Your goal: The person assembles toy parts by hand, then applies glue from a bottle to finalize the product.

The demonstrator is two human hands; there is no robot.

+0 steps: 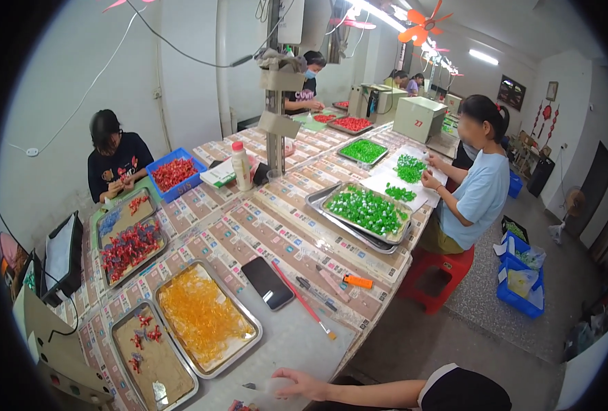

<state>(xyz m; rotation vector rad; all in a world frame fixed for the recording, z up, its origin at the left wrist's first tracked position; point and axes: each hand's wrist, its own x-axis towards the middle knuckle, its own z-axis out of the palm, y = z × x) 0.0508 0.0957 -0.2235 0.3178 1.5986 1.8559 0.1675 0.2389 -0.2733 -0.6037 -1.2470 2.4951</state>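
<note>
My right hand (302,385) reaches in from the lower right with its fingers stretched out and slightly curled, low over the grey mat (311,335) at the table's near edge. No held thing shows in it. Just left of it, cut off by the lower edge, lies a small cluster of red and grey pieces (242,405). My left hand is out of view. Beyond the right hand stands a metal tray of orange-yellow translucent pieces (204,315). A second tray (127,342) beside it has a sandy bed with several red and grey figures (153,333).
A black phone (267,283), a red-handled brush (304,301) and an orange lighter (357,281) lie ahead. Trays of green pieces (369,211) stand farther right, near a seated person (478,192). At left are a tray of red-and-grey pieces (132,250), a blue bin (174,175) and another person (119,161).
</note>
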